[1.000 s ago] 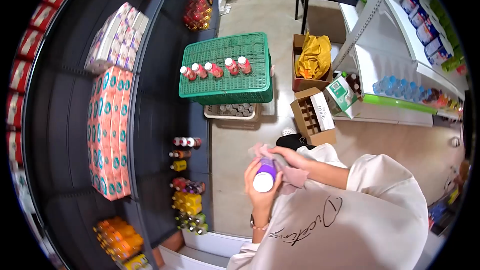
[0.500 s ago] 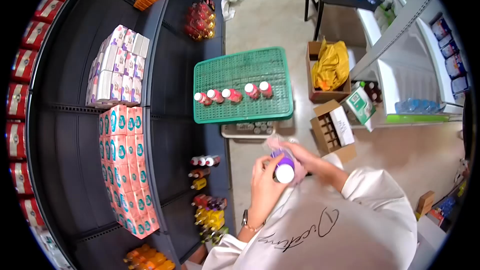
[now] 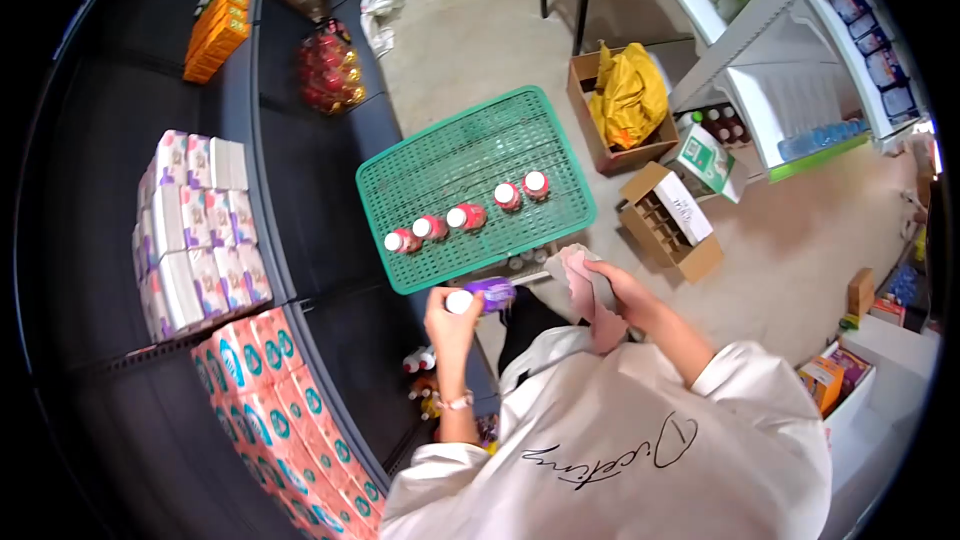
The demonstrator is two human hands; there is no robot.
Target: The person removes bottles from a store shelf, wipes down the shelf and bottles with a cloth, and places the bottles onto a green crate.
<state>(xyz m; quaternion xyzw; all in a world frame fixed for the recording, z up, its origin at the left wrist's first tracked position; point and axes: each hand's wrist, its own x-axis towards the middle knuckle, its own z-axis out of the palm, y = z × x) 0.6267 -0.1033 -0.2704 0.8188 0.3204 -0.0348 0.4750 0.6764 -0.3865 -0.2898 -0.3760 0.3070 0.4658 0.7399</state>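
My left hand (image 3: 447,322) grips a purple bottle (image 3: 493,293) near its white cap, with the bottle tipped on its side and its body pointing right. In my right hand (image 3: 622,292) is a pink and grey cloth (image 3: 583,285), hanging down in front of my shirt. The cloth and bottle are apart. Beyond both hands lies an upturned-looking green plastic crate (image 3: 440,155) with a perforated surface. Several red bottles (image 3: 466,217) with white caps stand in a row across it.
Dark shelving on the left holds white tissue packs (image 3: 205,230) and pink tissue packs (image 3: 275,390). To the right are a cardboard box (image 3: 600,140) with a yellow bag (image 3: 630,95), and an open divided carton (image 3: 690,255). White shelves (image 3: 760,125) stand farther right.
My hands have separated. The left has carried the purple bottle leftward, out of the cloth, towards the shelves; the right keeps the cloth. The view has turned and shifted.
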